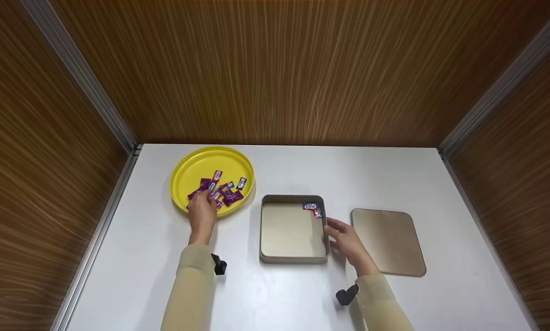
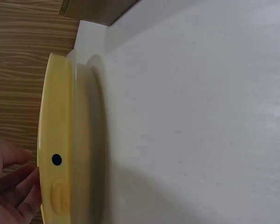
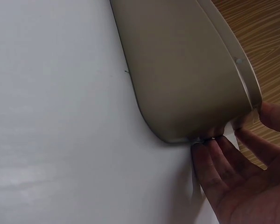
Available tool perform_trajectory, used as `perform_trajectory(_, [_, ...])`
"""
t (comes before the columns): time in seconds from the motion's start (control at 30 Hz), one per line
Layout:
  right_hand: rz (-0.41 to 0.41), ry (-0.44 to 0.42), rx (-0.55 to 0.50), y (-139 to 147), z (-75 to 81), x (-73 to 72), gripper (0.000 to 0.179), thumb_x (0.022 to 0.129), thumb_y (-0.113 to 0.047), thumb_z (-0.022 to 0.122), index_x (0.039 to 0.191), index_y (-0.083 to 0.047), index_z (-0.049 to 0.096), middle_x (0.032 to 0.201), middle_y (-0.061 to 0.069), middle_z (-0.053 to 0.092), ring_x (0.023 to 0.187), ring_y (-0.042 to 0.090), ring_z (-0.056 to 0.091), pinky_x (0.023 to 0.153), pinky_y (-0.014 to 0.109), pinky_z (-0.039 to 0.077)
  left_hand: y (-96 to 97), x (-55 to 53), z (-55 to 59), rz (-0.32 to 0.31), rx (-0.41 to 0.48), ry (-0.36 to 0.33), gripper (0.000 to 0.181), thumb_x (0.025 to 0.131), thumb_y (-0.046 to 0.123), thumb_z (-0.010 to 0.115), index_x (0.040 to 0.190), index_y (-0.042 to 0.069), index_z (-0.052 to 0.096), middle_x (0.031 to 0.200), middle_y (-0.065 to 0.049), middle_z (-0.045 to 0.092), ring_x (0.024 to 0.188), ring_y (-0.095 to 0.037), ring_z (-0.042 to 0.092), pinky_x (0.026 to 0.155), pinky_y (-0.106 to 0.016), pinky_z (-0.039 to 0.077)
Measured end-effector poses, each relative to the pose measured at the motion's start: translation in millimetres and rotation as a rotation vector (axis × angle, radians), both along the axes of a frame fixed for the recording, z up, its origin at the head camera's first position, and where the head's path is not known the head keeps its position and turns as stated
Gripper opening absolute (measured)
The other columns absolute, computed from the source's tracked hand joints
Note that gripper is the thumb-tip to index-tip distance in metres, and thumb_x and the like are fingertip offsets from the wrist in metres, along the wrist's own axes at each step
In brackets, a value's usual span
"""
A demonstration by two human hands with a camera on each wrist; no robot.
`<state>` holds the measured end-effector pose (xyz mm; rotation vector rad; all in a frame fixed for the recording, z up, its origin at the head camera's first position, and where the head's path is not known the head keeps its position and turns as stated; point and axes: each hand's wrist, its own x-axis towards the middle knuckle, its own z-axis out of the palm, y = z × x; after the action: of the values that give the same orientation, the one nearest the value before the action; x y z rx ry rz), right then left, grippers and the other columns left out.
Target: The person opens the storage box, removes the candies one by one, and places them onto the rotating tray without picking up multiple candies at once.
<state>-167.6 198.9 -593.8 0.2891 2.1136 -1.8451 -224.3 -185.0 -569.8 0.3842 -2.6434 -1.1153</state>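
Small wrapped candies [image 1: 232,196], purple, red and blue, lie heaped in a round yellow tray [image 1: 196,163]. My left hand [image 1: 203,211] reaches over the tray's near rim, fingertips down at the candies; I cannot tell whether a candy is pinched there. In the left wrist view, its bent fingers [image 2: 25,191] show beside the yellow wall. A square metal tin [image 1: 286,232] stands uncovered, with a few red and blue candies [image 1: 312,208] in its far right corner. My right hand [image 1: 346,239] touches the tin's right side, fingertips against the wall and thumb at the rim in the right wrist view.
The tin's flat lid [image 1: 389,241] lies on the white table [image 1: 302,299] to the right of the right hand. Wood-patterned panels [image 1: 284,73] rise behind the table and on both sides.
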Motion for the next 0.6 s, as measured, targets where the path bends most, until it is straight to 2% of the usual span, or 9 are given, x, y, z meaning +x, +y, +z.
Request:
perform_trajectory(0.1, [0.001,0.004,-0.003,1,0.7,-0.3,0.050,0.100,-0.014,0.054,0.144,0.005,0.041,0.148,0.027,0.038,0.134,0.041,0.040,0.105,0.052,0.038,1.5,-0.4,1.0,-0.022,-0.007,0.008,0.029,0.091,0.001,0.065,0.119,-0.006,0.066,0.117,-0.024,0.064,0.110,-0.038,0.060,0.093,-0.048,0.048])
perform_trajectory(0.27, [-0.002,0.006,-0.010,1,0.7,-0.2,0.049,0.100,-0.014,0.054,0.144,0.005,0.042,0.148,0.027,0.039,0.134,0.041,0.041,0.105,0.052,0.038,7.2,0.1,2.0,-0.076,-0.053,0.053,0.027,0.091,0.006,0.067,0.116,-0.004,0.068,0.112,-0.022,0.066,0.105,-0.037,0.063,0.087,-0.049,0.050])
perform_trajectory(0.43, [0.001,0.004,-0.014,0,1.2,0.7,0.049,0.101,-0.013,0.053,0.144,0.005,0.041,0.148,0.026,0.039,0.134,0.041,0.040,0.105,0.053,0.038,17.0,4.4,5.0,-0.152,-0.115,0.101,0.030,0.090,0.010,0.070,0.118,-0.001,0.069,0.116,-0.021,0.066,0.107,-0.037,0.063,0.088,-0.049,0.050])
perform_trajectory(0.6, [-0.001,0.018,-0.024,1,-0.1,0.0,0.049,0.100,-0.014,0.055,0.144,0.005,0.042,0.147,0.027,0.039,0.133,0.041,0.042,0.105,0.052,0.038,32.3,10.4,12.3,-0.240,-0.178,0.105,0.031,0.090,0.015,0.070,0.118,0.001,0.069,0.118,-0.019,0.064,0.108,-0.037,0.062,0.089,-0.050,0.050])
